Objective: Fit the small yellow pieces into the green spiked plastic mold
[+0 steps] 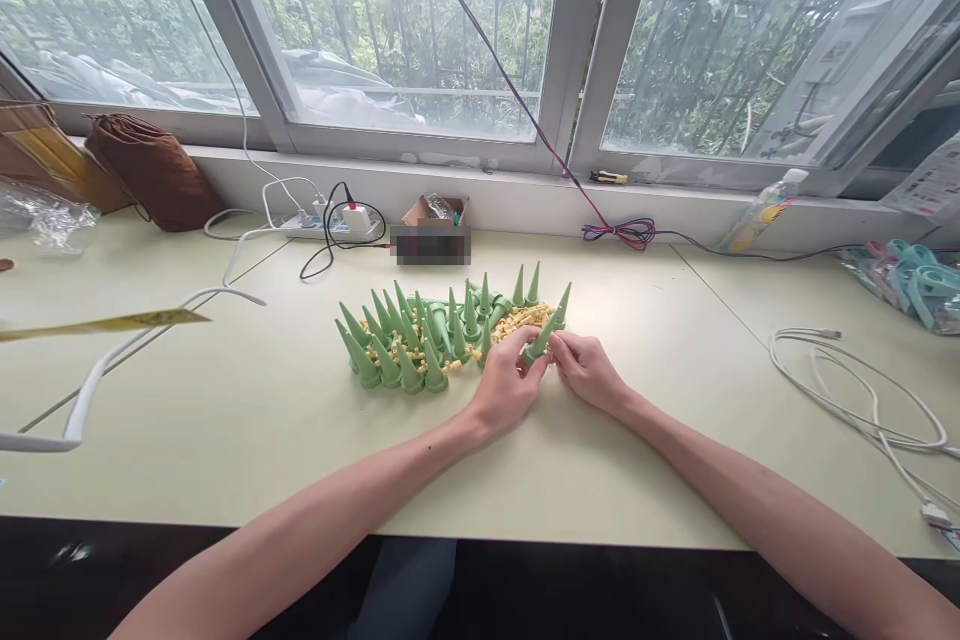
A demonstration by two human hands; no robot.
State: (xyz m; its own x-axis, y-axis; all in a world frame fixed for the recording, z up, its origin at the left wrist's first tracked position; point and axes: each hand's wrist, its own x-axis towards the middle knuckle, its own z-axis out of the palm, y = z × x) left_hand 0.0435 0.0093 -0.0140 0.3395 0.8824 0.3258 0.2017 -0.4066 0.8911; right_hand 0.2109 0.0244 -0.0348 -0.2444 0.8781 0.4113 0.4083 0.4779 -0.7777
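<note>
The left hand (504, 382) is curled, thumb and fingertips closed round the wide end of a green cone (541, 338), which tilts up and away from the person, just above the table (225, 440). The right hand (589, 370) meets it from the other side, fingertips pinched against the same end; whether a small piece is tucked between them I cannot tell. Just behind the hands lies a loose heap of little yellow pieces (525, 318), so by the look of it there is a fair amount left to go through. To the left a crowd of green cones (405, 350) stands point-up in rough rows, with a few more ringing the heap, and I judge those to be the finished share, perhaps well over half. Farther out sit a power strip (330, 220), a small cardboard box (433, 212) and, at the right, a loose white cable (862, 390).
</note>
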